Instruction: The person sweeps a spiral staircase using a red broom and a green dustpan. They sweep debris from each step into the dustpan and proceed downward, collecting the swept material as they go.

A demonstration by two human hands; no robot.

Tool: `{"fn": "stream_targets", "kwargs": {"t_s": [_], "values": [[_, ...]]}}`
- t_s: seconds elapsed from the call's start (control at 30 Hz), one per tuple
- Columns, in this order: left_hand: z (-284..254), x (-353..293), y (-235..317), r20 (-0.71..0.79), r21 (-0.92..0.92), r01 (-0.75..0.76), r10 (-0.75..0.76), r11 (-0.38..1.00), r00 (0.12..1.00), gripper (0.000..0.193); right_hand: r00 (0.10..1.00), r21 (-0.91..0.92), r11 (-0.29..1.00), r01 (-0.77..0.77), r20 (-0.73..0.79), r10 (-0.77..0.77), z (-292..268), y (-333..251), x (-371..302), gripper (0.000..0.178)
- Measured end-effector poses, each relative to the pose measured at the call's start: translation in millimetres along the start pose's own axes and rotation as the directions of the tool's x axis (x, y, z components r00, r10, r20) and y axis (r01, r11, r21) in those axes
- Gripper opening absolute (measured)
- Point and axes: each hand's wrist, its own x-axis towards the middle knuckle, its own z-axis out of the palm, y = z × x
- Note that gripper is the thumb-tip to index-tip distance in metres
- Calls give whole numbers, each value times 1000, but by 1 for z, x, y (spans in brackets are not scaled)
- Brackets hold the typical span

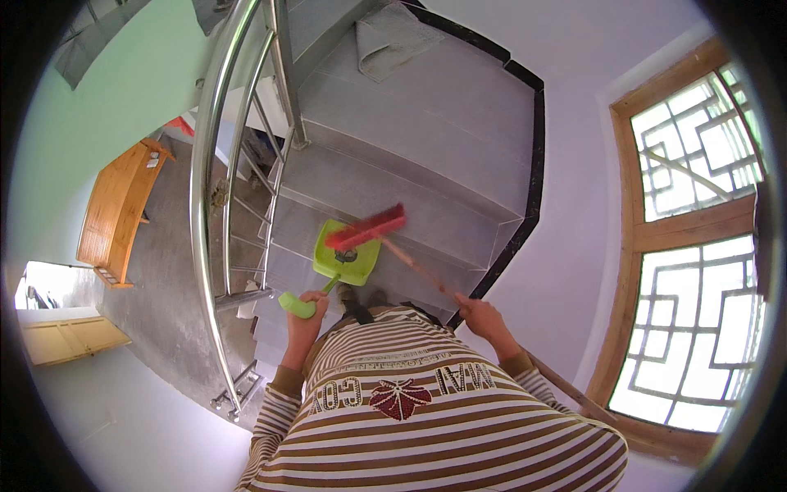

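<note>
My left hand (307,310) grips the green handle of a green dustpan (354,261) resting on a grey stair step. My right hand (479,316) holds the wooden stick of a broom (418,268). Its red head (366,227) lies across the dustpan's far edge. Some dark dirt sits inside the pan. My striped sweater fills the lower middle of the view.
Grey stairs (426,139) curve up ahead, edged in black. A grey cloth (393,37) lies on an upper step. A steel railing (215,172) runs on the left, with a wooden bench (119,209) on the floor below. A wooden-framed window (697,246) is at right.
</note>
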Motion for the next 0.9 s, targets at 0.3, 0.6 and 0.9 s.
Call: {"fn": "stream_targets", "kwargs": {"t_s": [0.3,0.6,0.9], "values": [[7,-12,-5,-9,-19,75,-75,997,997,12,996,299,953,40,67,-63,-47,-20,-31,44],[13,-38,-2,-77,-50,58,-62,997,995,11,996,28,998,-56,-65,57,-22,-30,80,46],[16,-49,-5,-181,-52,101,-109,994,977,14,984,262,961,88,129,-125,-34,42,30,47]]}}
